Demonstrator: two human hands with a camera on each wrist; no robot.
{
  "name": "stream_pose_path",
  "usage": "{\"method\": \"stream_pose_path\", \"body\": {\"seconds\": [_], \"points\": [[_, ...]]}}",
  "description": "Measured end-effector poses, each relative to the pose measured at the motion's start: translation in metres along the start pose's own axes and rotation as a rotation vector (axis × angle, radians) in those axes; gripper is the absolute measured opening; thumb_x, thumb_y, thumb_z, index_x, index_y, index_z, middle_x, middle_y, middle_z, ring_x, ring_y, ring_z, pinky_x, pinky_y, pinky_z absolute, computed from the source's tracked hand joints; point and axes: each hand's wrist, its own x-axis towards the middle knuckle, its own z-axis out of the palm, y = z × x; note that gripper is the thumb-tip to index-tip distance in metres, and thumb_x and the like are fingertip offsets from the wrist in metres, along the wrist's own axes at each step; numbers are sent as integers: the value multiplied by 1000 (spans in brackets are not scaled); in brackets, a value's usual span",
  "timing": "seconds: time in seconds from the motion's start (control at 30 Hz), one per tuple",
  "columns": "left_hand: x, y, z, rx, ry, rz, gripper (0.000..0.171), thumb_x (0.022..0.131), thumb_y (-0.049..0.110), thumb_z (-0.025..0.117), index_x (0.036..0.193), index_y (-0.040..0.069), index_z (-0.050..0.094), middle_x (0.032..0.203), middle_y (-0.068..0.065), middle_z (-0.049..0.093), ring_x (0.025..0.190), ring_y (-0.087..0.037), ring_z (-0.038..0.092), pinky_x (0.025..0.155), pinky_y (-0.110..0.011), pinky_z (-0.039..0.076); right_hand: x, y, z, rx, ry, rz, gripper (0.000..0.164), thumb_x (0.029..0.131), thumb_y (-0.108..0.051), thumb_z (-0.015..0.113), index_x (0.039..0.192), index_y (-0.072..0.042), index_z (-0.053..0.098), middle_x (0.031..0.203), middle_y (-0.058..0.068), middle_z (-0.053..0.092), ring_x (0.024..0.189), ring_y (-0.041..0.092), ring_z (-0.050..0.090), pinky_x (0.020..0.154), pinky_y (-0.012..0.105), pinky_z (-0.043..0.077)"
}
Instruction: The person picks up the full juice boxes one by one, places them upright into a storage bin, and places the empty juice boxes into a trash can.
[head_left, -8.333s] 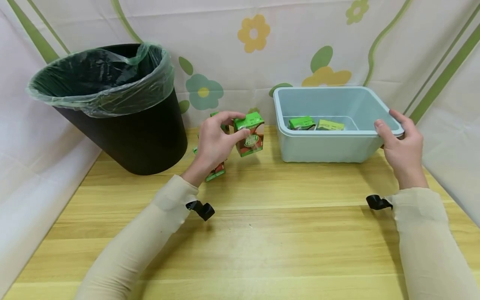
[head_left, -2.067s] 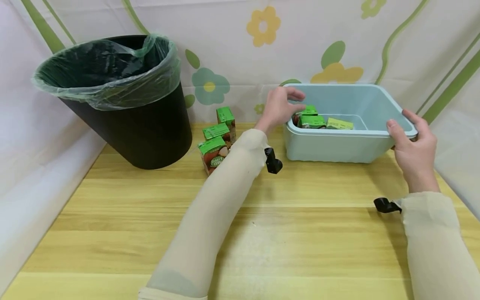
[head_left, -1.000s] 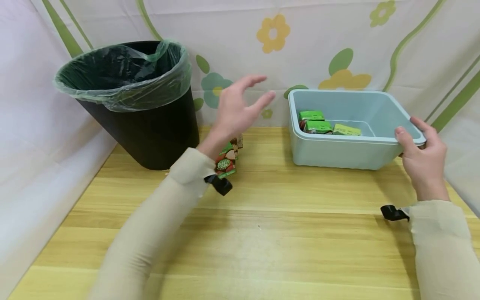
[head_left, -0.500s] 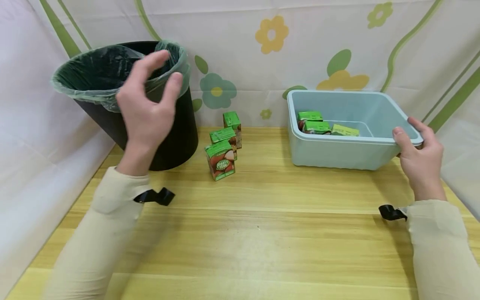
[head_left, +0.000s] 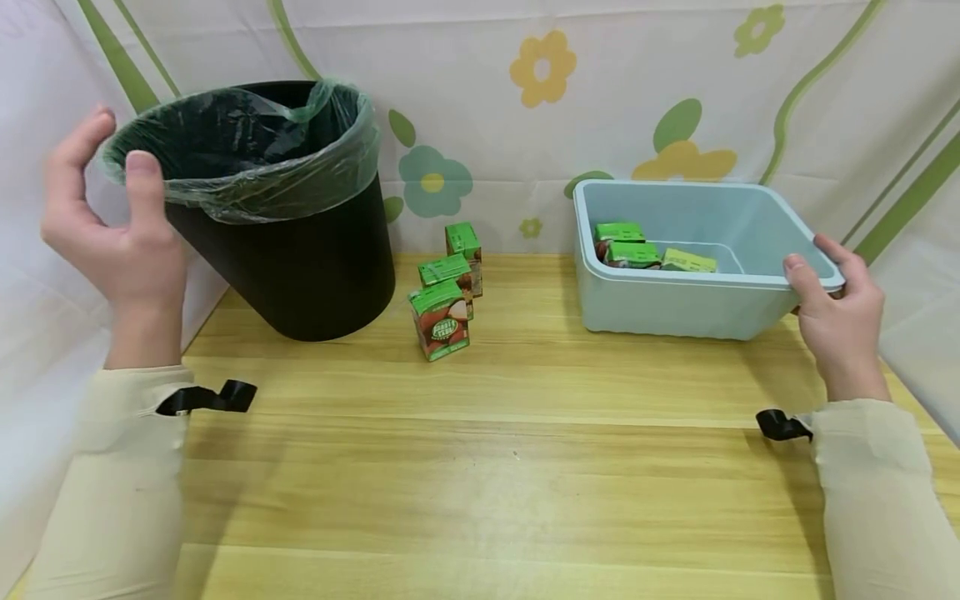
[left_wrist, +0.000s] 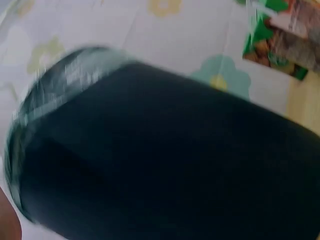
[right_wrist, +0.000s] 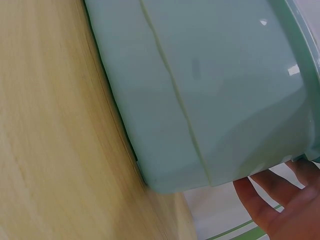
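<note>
Here, the left hand (head_left: 131, 250), thumb and fingers apart, is by the left rim of the black bin (head_left: 300, 279). The right hand (head_left: 846, 321) grips the blue tub (head_left: 675, 308); three green-topped cartons (head_left: 442, 321) stand between them on the table (head_left: 495, 492).

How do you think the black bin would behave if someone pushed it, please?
The bin looks narrower at the base than the mouth, so a high push might tip it. Its wall holds a smooth curve, so it is probably stiff. The thin, creased liner folded over the top would likely be floppy and bunch up.
</note>
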Motion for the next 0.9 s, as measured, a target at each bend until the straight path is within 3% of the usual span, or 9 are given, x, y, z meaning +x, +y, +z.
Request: {"method": "stream_pose_path", "body": {"seconds": [0.2,0.43,0.67,0.9], "points": [[-2,-25,-10,22,-13,-18,38,95,26,63,128,13,76,140,-1,73,139,-10,60,124,-22,37,1,2,-1,-55,-8,-15,60,103,-34,67,160,-29,48,121,-20,52,91,-4,57,67,4,53],[-8,-32,-11,5,-36,-67,39,96,25,66,131,12,76,145,-5,69,148,-14,53,128,-23,32,1,2,0,-43,-8,-10,61,103,-34,67,160,-29,48,124,-19,51,94,-3,56,68,4,53],[-11,-35,-9,27,-14,-14,36,95,29,67,127,16,78,141,-3,72,147,-13,55,126,-23,35,-2,-1,-1,12,-8,15,62,102,-33,69,160,-28,48,131,-15,52,97,-2,56,69,4,53],[-15,-39,-6,21,30,11,36,92,33,67,122,17,80,137,-1,74,144,-12,57,126,-24,36,-1,1,-1,-51,-18,-6,62,104,-36,65,162,-29,44,137,-15,51,97,-3,55,70,3,52]]}}
